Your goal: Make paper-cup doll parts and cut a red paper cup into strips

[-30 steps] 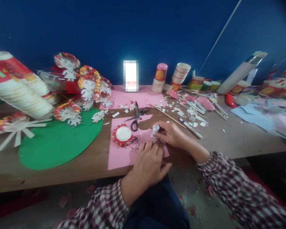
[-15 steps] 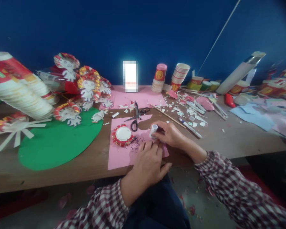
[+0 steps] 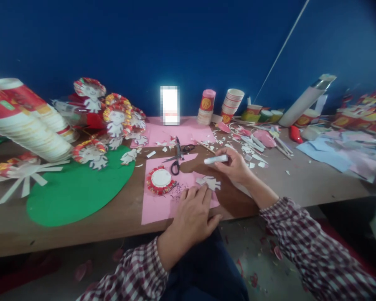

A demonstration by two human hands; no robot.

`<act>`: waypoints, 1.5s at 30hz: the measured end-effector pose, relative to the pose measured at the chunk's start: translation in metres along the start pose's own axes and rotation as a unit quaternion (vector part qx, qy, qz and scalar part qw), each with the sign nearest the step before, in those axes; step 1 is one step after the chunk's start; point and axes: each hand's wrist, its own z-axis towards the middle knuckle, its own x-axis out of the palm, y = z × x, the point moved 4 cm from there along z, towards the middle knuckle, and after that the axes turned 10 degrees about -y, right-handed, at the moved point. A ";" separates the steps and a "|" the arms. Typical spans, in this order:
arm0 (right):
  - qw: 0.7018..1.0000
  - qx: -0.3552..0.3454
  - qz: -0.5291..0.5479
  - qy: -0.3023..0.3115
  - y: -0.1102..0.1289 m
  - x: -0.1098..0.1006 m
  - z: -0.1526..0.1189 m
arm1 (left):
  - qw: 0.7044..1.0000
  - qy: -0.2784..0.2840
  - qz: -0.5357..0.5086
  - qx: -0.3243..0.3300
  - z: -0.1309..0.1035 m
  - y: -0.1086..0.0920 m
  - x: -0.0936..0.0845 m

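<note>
My right hand [image 3: 235, 166] is closed on a white glue stick [image 3: 215, 159], tilted almost level above the table. Below it, a white paper cutout of a figure [image 3: 212, 182] lies on a pink sheet [image 3: 153, 209]. My left hand [image 3: 193, 209] rests on that sheet, thumb apart, its fingertips at the cutout's lower edge. To the left on the sheet is a round white cup base with a fringed red rim [image 3: 161, 179]. Dark small scraps [image 3: 179, 190] lie beside it. Black-handled scissors [image 3: 177, 158] lie spread at the sheet's upper edge.
A green oval sheet [image 3: 81, 192] carries finished-looking paper figures [image 3: 89, 154] at left, beside leaning stacks of paper cups [image 3: 34, 125]. White scraps [image 3: 250, 146] litter the table behind my right hand. Cup stacks [image 3: 233, 104] and a glowing blurred screen [image 3: 169, 104] stand at the back.
My right hand has lifted the glue stick off the cutout, up and rightward, tipping it from upright to nearly level. The cutout now shows. My left hand stays almost in place.
</note>
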 end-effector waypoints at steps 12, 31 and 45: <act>0.938 -0.201 -0.281 -0.006 0.009 -0.005 -0.021 | 1.000 -0.014 -0.001 0.009 -0.002 -0.002 -0.002; 0.981 0.143 0.099 0.087 0.015 0.014 -0.043 | 0.983 -0.110 0.141 0.033 -0.029 0.111 -0.066; 0.966 0.186 0.175 0.051 0.034 0.038 -0.058 | 0.977 -0.049 0.058 0.202 -0.001 0.145 -0.063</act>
